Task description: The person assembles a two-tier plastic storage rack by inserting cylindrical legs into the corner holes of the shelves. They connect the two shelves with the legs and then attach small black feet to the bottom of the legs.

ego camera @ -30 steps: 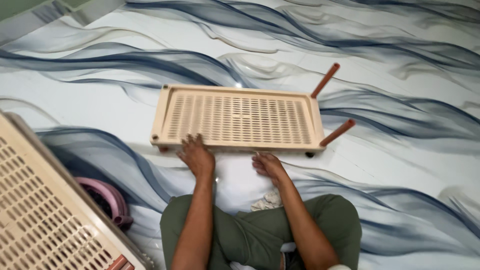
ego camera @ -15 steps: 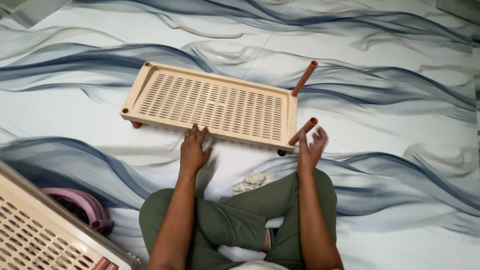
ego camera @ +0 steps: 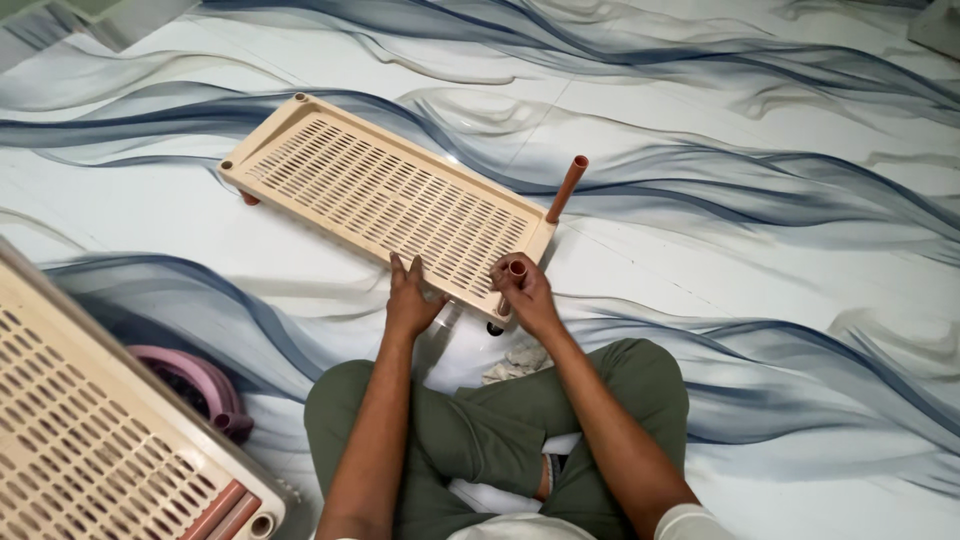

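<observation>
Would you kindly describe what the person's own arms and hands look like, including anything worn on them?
Both forearms are bare down to the left hand and right hand. No gloves, rings, watch or bracelets show. A white sleeve edge appears near the right elbow; whether the left arm has one cannot be seen.

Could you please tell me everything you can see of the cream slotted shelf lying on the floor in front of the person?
The shelf is a long cream rectangle, seemingly plastic, with rows of narrow slots and a raised rim with round corner sockets. It lies on the marbled floor, angled away to the left. A brown tube stands in its far right corner. The left hand presses on its near edge; the right hand holds another brown tube at the near corner.
</observation>
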